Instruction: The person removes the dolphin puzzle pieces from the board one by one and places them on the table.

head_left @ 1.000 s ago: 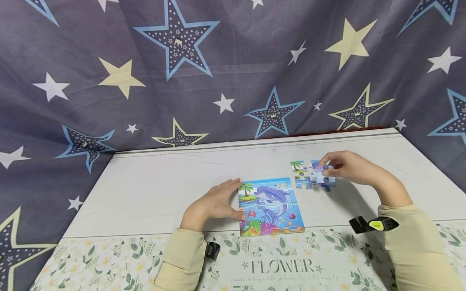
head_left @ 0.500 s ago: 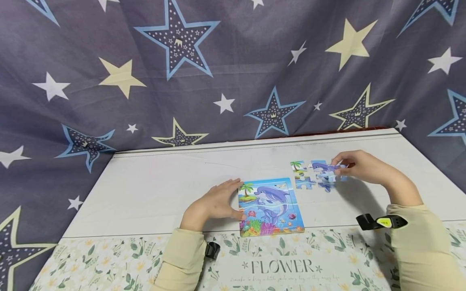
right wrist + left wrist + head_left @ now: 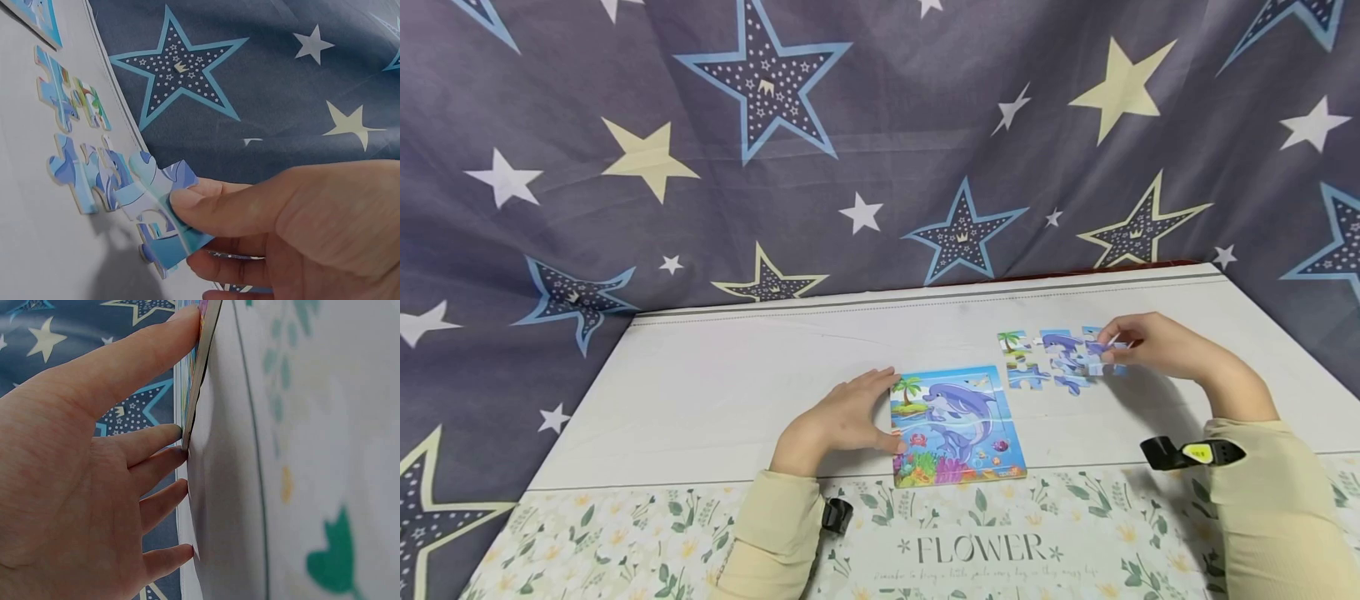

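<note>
Lilac and blue colours cover the puzzle piece [image 3: 156,184], which the right hand [image 3: 1159,346] pinches narrowly between thumb and fingers, at two o'clock from the dolphin board [image 3: 958,425]. The loose pieces [image 3: 1033,377] lie at nine o'clock from it; one more piece [image 3: 157,256] shows below, and I cannot tell if they touch. I judge the pinched piece light, stiff, perhaps a little slippery, its knobs most fragile; so its broad body is the better place to hold. At the board's nine o'clock, the left hand [image 3: 844,417] spreads its fingers wide, thumb touching the edge.
</note>
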The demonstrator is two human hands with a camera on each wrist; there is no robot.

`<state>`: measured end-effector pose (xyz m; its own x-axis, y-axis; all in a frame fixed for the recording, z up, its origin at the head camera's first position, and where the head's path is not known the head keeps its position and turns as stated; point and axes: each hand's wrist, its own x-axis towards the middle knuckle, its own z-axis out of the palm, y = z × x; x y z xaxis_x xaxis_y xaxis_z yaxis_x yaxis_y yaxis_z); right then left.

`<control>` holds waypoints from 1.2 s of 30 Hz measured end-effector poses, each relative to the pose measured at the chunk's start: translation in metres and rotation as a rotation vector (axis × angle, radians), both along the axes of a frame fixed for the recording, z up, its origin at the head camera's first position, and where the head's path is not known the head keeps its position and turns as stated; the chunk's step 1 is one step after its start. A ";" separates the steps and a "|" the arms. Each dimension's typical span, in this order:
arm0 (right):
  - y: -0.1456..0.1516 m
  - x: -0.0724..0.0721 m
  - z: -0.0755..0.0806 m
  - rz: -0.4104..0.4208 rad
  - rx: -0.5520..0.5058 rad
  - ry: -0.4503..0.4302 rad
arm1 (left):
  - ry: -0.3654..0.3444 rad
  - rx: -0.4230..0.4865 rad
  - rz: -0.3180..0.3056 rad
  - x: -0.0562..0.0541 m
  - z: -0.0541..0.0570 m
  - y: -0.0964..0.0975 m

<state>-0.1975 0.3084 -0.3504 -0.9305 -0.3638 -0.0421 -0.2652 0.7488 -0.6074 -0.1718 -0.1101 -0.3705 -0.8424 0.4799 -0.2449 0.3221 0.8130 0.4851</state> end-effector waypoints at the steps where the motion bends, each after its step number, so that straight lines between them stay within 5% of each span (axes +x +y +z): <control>1: 0.001 0.000 0.000 -0.002 0.002 -0.006 | 0.000 -0.001 0.000 0.000 0.000 0.000; 36: 0.015 -0.007 -0.018 -0.104 0.153 -0.062 | -0.004 -0.005 0.007 -0.001 -0.002 -0.001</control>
<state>-0.2044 0.3231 -0.3680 -0.9566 -0.2509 -0.1481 -0.1472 0.8550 -0.4972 -0.1724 -0.1107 -0.3723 -0.8450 0.4726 -0.2503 0.3144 0.8176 0.4823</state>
